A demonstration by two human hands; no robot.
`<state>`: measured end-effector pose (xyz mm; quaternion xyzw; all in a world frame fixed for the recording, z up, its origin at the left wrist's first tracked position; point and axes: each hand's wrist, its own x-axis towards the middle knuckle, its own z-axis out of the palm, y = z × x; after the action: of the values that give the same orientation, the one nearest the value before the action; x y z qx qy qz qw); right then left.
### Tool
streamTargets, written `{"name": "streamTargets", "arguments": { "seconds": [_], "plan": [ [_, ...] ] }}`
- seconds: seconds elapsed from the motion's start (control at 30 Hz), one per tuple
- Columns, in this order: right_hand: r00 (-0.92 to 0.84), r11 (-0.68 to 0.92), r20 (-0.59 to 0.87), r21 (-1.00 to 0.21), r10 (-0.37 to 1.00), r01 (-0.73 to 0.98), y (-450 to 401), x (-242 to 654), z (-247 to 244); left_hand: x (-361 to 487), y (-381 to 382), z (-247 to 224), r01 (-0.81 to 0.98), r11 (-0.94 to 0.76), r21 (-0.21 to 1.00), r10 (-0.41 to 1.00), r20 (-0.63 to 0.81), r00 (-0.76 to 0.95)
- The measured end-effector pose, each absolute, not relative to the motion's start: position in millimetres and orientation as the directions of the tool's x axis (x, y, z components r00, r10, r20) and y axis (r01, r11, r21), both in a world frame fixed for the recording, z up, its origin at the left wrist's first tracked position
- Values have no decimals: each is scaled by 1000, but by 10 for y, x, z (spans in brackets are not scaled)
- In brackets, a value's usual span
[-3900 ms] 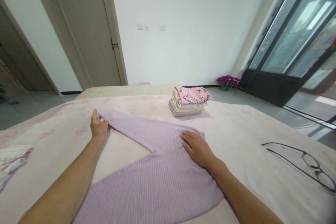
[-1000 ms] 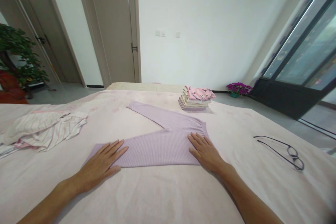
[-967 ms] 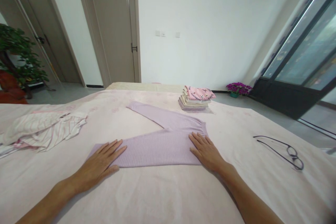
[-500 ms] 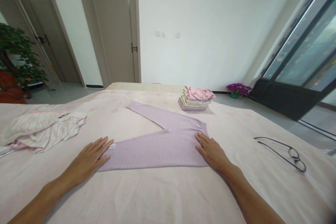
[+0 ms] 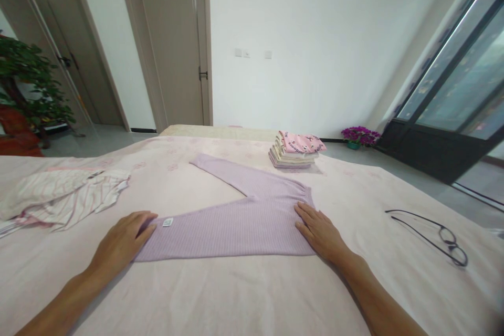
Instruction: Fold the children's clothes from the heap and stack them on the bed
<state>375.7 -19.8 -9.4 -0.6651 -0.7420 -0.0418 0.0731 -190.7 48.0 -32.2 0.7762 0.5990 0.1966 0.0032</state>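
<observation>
A pair of lilac ribbed pants (image 5: pixel 220 233) lies spread flat, its legs pointing left and its gathered waistband at the right. My left hand (image 5: pixel 124 233) is at the cuff of the near leg, its fingers curled and thumb closed over the fabric edge. Beside it, a small white label (image 5: pixel 167 222) shows on that leg. At the waistband end rests my right hand (image 5: pixel 318 228), palm down with fingers stretched out on the cloth.
The pants lie on a pale pink bedspread (image 5: pixel 244 294). Beyond them stands a stack of folded clothes (image 5: pixel 295 152), a pink printed one on top. Crumpled striped clothing (image 5: pixel 66 197) lies at the left. Black-framed eyeglasses (image 5: pixel 437 236) lie at the right.
My left hand has slid slightly left to the leg's end, and its fingers have curled from flat. The label is now fully uncovered. My right hand keeps its place on the waistband.
</observation>
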Motion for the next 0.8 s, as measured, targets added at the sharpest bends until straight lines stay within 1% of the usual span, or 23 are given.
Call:
{"name": "streamTargets", "arguments": {
  "seconds": [0.2,0.37,0.47,0.53,0.6,0.7,0.77,0.8],
  "plan": [
    [-103,111,167,-37,981,993,-200,3750,-86,-1823,480,-195,940,-228,254,954,252,163],
    [-100,105,162,-27,982,994,-198,3747,-73,-1855,551,-163,914,-164,372,968,240,76],
    [-105,111,167,-26,980,993,-199,3754,-81,-1912,632,-151,911,-134,391,963,269,27],
    [-109,114,169,-24,980,993,-199,3758,-88,-1933,671,-153,926,-143,349,967,250,55],
    [-112,117,172,-21,979,993,-200,3760,-91,-1920,679,-156,949,-177,260,960,256,109],
    [-112,118,171,-24,979,993,-198,3760,-93,-1824,627,-144,964,-249,95,895,403,192],
    [-111,117,168,-28,980,993,-194,3761,-98,-1711,560,-135,938,-345,45,827,486,281],
    [-110,116,167,-29,980,993,-192,3761,-101,-1645,521,-137,912,-408,44,800,498,334]
  ]
}}
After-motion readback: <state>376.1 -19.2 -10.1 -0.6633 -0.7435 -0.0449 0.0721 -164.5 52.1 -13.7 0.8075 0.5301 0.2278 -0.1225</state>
